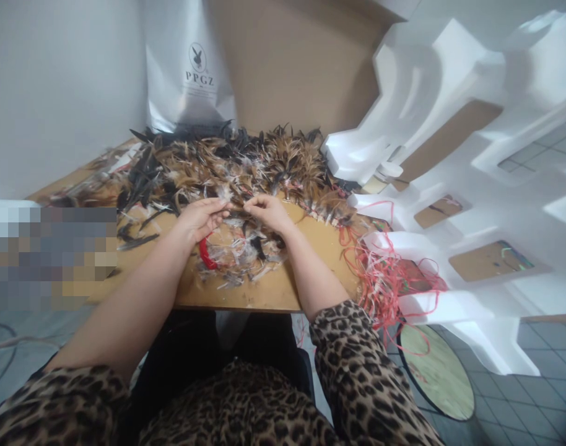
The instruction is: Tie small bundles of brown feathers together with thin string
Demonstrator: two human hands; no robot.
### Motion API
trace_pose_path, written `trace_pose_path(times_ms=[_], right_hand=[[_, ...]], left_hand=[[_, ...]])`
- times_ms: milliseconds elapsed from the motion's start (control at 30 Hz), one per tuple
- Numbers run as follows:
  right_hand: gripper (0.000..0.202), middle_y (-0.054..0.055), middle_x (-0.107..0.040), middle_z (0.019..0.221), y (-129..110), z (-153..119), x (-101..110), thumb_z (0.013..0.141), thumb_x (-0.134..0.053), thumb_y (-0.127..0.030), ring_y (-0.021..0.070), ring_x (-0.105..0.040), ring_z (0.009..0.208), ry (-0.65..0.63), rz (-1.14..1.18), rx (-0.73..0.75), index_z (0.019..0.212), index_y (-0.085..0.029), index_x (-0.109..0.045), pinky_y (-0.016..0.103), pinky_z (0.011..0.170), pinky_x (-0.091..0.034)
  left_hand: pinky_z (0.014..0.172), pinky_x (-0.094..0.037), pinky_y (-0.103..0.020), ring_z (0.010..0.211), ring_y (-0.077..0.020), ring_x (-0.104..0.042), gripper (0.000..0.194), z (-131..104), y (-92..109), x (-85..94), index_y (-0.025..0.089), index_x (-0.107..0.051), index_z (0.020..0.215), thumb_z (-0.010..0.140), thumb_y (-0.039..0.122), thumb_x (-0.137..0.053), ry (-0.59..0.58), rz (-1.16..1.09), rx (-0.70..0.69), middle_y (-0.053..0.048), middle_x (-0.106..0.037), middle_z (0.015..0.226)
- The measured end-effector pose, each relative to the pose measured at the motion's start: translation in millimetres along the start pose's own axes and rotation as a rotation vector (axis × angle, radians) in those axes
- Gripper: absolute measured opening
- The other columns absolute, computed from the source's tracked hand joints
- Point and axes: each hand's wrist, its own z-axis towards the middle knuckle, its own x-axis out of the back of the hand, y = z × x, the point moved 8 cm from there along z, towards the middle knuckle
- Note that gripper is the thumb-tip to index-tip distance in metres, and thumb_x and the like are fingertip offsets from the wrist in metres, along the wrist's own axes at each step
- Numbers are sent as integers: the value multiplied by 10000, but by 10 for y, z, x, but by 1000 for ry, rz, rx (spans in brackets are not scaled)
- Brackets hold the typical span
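My left hand (209,217) and my right hand (267,212) meet over the near middle of the table, fingertips pinched close together. Between them is a small brown feather (237,205), partly covered by the fingers. Just below lies a loose heap of feather scraps and pale fluff (246,248). At its left side a red curved band (208,253) rests on the table. Behind my hands spreads a big pile of brown and black feathers (208,158).
The wooden table (246,300) ends close to my lap. Red string (385,279) lies tangled at its right edge, beside white moulded foam (431,248). A silver bag (190,80) stands behind the feathers. A round, dark-rimmed object (436,371) is low at the right.
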Motion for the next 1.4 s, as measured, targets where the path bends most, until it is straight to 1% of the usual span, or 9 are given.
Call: trace_pose_path(times_ms=[233, 333, 433, 633, 733, 867, 1000, 1167, 1400], right_hand=[[195, 68, -595, 932, -152, -80, -381, 746, -546, -242, 192, -515, 921, -199, -792, 172, 886, -193, -672, 333, 830, -367], [208, 91, -601, 897, -152, -57, -409, 786, -478, -237, 212, -514, 921, -186, -912, 163, 798, -170, -674, 354, 827, -360], [188, 67, -612, 812, -123, -18, -299, 766, -490, -213, 163, -531, 815, -145, -722, 133, 735, -141, -661, 298, 778, -380], [221, -21, -576, 603, 136, 9, 140, 650, -649, -338, 69, -449, 534, 103, 207, -163, 735, -134, -647, 220, 566, -361], [291, -54, -508, 531, 207, -4, 166, 584, -712, -345, 45, -365, 469, 139, 581, -268, 782, -141, -647, 197, 471, -290], [265, -70, -471, 516, 164, -6, 85, 598, -715, -252, 37, -371, 465, 71, 857, -322, 837, -161, -643, 171, 432, -288], [222, -49, -569, 597, 115, -7, 15, 614, -713, -206, 37, -463, 507, 74, 988, -319, 819, -174, -633, 154, 457, -380], [236, -32, -632, 646, 138, -8, -103, 605, -731, -208, 54, -556, 590, 118, 915, -307, 820, -174, -640, 154, 529, -459], [326, -16, -642, 666, 96, -16, -37, 556, -760, -335, 47, -535, 536, 60, 666, -259, 796, -148, -644, 157, 482, -409]], left_hand=[[545, -523, -189, 599, -121, -650, 97, -11, -71, 23, 88, -627, 733, 652, 59, -671, 35, 42, 55, -95, -688, 725], [610, -543, -247, 640, -141, -661, 110, -9, -90, 44, 101, -616, 723, 642, 68, -684, 46, 60, 70, -94, -691, 731], [661, -547, -288, 655, -146, -664, 137, -9, -96, 53, 105, -610, 728, 629, 70, -697, 49, 57, 79, -95, -691, 737], [671, -545, -296, 648, -143, -661, 159, -4, -101, 52, 101, -612, 733, 613, 84, -715, 51, 74, 88, -96, -688, 728], [652, -543, -284, 640, -138, -658, 162, 1, -102, 49, 106, -613, 736, 613, 88, -716, 48, 77, 82, -91, -690, 732], [593, -524, -216, 635, -113, -648, 125, -22, -63, -15, 110, -622, 744, 642, 95, -693, -1, 46, 47, -83, -693, 768], [576, -516, -201, 659, -118, -652, 90, -87, -11, -121, 105, -632, 765, 680, 84, -653, -79, -7, 28, -84, -693, 812], [563, -508, -186, 658, -115, -647, 66, -121, 0, -211, 99, -627, 748, 692, 65, -636, -175, -45, 43, -90, -690, 808], [517, -458, -134, 528, -57, -581, 89, -88, 83, -122, 85, -640, 681, 628, 111, -706, -75, 110, -73, -54, -656, 647]])
